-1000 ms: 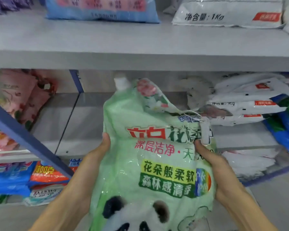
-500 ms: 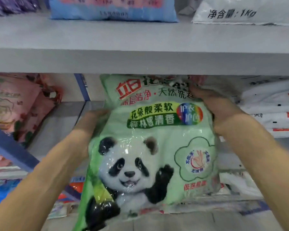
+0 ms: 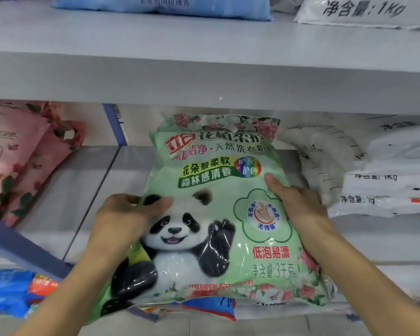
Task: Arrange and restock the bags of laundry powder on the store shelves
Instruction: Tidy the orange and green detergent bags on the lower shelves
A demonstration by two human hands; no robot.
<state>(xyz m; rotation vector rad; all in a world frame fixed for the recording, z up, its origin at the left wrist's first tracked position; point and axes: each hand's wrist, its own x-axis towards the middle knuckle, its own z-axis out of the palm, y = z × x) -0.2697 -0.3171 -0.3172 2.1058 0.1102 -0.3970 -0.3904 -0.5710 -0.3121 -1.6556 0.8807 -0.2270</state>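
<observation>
At middle shelf (image 3: pixel 83 190), left hand's (image 3: pixel 121 214) and right hand's (image 3: pixel 298 204) fingers (image 3: pixel 155 204) grip green bag's (image 3: pixel 216 190) edges.

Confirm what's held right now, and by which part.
The green panda bag, held by its side edges: left hand on the left edge beside the panda's head, right hand on the right edge, thumbs on the front.

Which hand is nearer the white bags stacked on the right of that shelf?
Right. The right hand grips the right edge of the green panda bag, just beside the white bags; the left hand grips its left edge, farther off.
</observation>
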